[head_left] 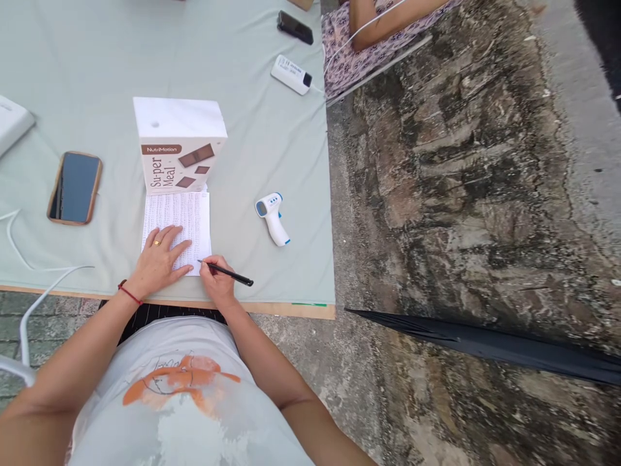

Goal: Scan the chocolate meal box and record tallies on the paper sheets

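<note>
A sheet of paper (198, 220) covered in dense handwriting lies on the table before me. My left hand (162, 259) rests flat on it with fingers spread, a ring on one finger. Between the fingers of my right hand (218, 279) is a black pen (230, 273), its tip touching or just above the paper's lower right part. A white and brown NutriMotion box (182, 145) stands upright at the paper's far edge. To the right lies a white and blue infrared thermometer (272, 218).
A phone in a brown case (75, 188) lies at left, near a white cable (48, 268) and a white device (12, 123). Farther right are a white power bank (291, 74) and a black device (295, 27). Another person's arm (383, 22) shows beyond the table's right edge.
</note>
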Demonstrator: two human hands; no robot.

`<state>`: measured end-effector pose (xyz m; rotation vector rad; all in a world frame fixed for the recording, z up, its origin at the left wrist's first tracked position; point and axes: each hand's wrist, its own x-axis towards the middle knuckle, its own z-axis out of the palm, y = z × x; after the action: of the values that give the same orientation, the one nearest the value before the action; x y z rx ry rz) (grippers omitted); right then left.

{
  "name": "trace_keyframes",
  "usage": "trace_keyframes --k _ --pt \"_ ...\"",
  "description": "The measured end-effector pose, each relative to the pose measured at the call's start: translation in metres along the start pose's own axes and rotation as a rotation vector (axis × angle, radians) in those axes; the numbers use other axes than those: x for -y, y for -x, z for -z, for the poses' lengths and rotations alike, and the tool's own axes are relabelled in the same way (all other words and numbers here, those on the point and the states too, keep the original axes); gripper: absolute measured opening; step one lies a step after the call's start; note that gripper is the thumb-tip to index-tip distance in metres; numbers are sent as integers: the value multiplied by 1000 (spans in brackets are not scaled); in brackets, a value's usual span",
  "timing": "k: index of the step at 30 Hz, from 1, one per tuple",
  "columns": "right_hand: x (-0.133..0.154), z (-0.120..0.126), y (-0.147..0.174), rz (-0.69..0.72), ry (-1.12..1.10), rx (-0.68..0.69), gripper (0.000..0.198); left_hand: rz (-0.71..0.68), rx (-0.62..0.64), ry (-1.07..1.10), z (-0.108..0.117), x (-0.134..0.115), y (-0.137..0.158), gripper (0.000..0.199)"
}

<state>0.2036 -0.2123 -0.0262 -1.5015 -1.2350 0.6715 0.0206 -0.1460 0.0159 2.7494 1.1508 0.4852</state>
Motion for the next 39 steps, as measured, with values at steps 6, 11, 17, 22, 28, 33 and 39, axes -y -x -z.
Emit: trace_keyframes --k 6,11,17,22,28,33,39 --pt "-2 0 1 -37 24 21 22 4 6 21 0 0 0 51" --pt "0 1 -1 -49 6 32 21 26 30 34 0 0 0 50" --pt "0 0 1 -95 -60 10 22 54 69 58 1 0 -1 50" --pt "2 -1 2 -89 -66 -48 23 47 75 46 3 0 -1 52" --pt "2 -1 1 -87 -18 -31 22 19 34 15 1 0 0 51" --pt "1 -1 0 -90 -6 1 22 14 27 6 1 -1 0 51" --pt "5 2 2 -70 -14 -38 25 41 65 46 2 0 0 52"
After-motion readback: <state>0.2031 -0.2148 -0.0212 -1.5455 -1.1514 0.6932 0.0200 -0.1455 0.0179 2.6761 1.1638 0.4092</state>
